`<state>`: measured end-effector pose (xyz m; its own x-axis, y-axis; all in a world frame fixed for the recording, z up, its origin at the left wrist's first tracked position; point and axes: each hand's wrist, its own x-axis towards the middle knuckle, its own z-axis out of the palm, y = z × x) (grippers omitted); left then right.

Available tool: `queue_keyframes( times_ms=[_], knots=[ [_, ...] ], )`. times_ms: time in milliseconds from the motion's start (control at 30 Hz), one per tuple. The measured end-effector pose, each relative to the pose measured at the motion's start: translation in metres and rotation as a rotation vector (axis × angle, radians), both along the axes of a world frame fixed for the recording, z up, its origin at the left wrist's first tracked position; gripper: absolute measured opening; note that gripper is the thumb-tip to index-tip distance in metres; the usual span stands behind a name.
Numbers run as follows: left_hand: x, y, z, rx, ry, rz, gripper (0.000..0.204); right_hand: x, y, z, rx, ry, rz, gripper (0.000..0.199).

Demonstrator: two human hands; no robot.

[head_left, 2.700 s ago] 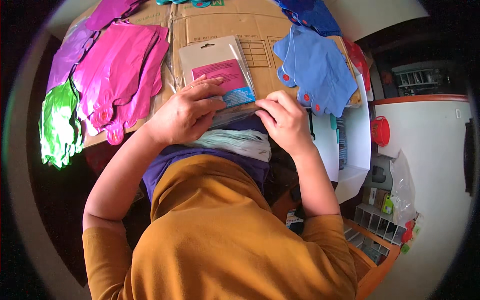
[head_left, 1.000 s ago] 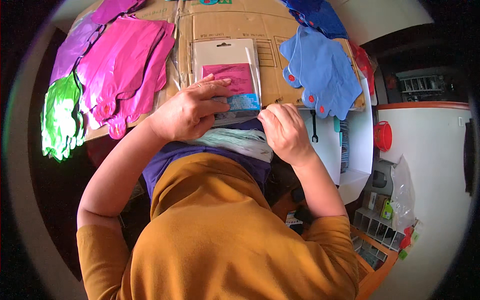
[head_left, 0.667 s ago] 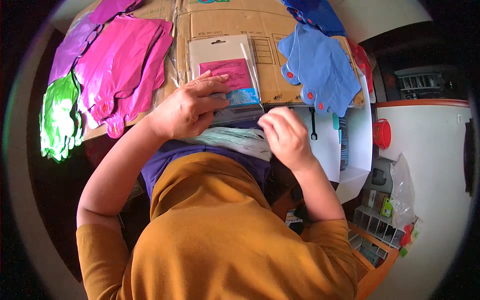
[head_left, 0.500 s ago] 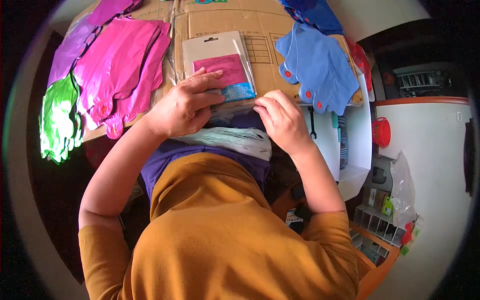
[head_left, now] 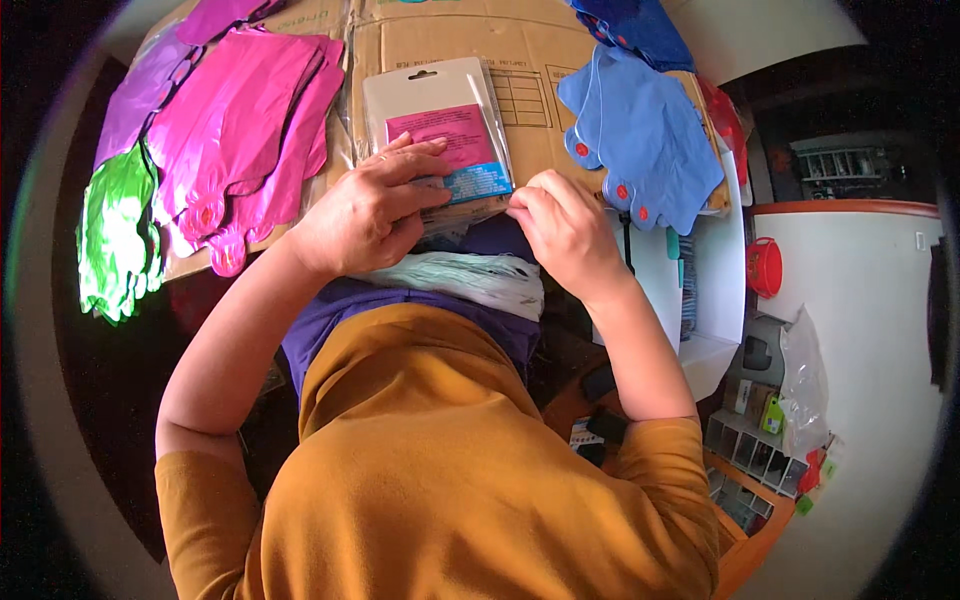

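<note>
A clear plastic hang-hole bag [head_left: 425, 85] with a white upper part lies on the cardboard. Inside shows a pink and blue printed packet [head_left: 463, 143]. My left hand [head_left: 372, 210] rests across the bag's lower left part, fingers stretched over the packet and covering some of it. At the bag's lower right corner my right hand [head_left: 570, 235] is closed, thumb and forefinger pinched at the plastic edge. How much plastic is between those fingertips is hidden. A bundle of white strings [head_left: 465, 283] lies across my lap, just below the hands.
The cardboard surface [head_left: 430, 40] carries flat shiny pink foil pieces [head_left: 235, 120], with purple [head_left: 140, 115] and green ones [head_left: 115, 235] beyond. Flat blue pieces [head_left: 645, 135] with red dots lie at right. Beside them stands an open white box [head_left: 715, 300]; a red basket [head_left: 765, 267] is farther right.
My right hand has shifted slightly up and left at the bag's corner, still pinched. The left hand stays on the packet. The view has moved slightly.
</note>
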<state>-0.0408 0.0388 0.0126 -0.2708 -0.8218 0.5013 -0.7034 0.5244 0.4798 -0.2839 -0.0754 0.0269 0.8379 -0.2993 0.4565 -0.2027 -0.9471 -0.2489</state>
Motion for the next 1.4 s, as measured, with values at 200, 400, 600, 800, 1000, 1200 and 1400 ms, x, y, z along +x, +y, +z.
queue_keyframes(
  times_ms=[200, 400, 600, 800, 1000, 1200, 1400],
  knots=[
    [0.001, 0.0, -0.001, -0.007, -0.017, -0.001, 0.036, 0.001, 0.003, -0.006, -0.169, 0.054, 0.016, 0.006],
    [0.002, -0.002, 0.003, 0.009, 0.01, -0.031, 0.037, -0.016, 0.058, -0.007, 0.158, 0.191, 0.226, 0.005],
    [0.004, 0.002, 0.006, 0.071, 0.045, -0.026, 0.036, -0.032, 0.083, 0.013, 1.061, 0.254, 0.436, 0.009],
    [0.005, 0.003, 0.009, 0.094, 0.063, -0.08, 0.044, -0.073, 0.021, -0.073, -0.142, 0.561, -0.477, 0.03],
    [0.011, 0.024, 0.027, -0.004, -0.125, -0.044, 0.041, -0.062, 0.015, 0.003, 0.002, 0.734, -0.517, 0.02],
    [0.01, 0.037, 0.011, -0.031, -0.266, 0.083, 0.051, -0.025, 0.017, 0.046, -0.085, 0.204, -0.03, 0.055],
    [0.009, 0.029, 0.0, -0.142, -0.16, 0.121, 0.026, 0.009, -0.017, 0.007, -0.058, 0.024, 0.199, 0.03]
  ],
)
